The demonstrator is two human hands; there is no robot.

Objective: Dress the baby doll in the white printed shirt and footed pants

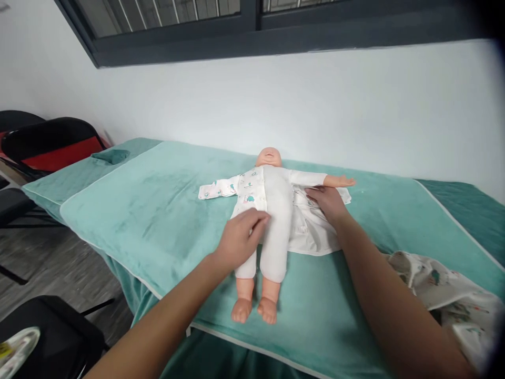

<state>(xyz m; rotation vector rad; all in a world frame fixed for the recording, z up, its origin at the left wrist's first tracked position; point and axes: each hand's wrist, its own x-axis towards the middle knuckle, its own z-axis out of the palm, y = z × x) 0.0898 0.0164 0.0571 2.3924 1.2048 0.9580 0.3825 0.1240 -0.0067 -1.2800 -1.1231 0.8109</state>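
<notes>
A baby doll (pixel 276 221) lies on its back, head away from me, in a white bodysuit with bare feet. A white baby shirt (pixel 252 184) with small coloured prints covers one side of its chest, with that sleeve on the arm at left. The shirt's other half lies spread beside the doll at right, under its outstretched arm (pixel 337 181). My left hand (pixel 242 237) is closed at the shirt's lower front edge, over the doll's hip. My right hand (pixel 328 204) pinches the spread half of the shirt just below the doll's arm; its fingertips are partly hidden.
Light green plush cloth (pixel 158 210) covers the table. Crumpled printed white fabric (pixel 445 289) lies at right, partly behind my right forearm. Black-and-red chairs (pixel 55 139) stand at left, and a black seat (pixel 51 331) is at lower left. A white wall (pixel 236 105) borders the table's back.
</notes>
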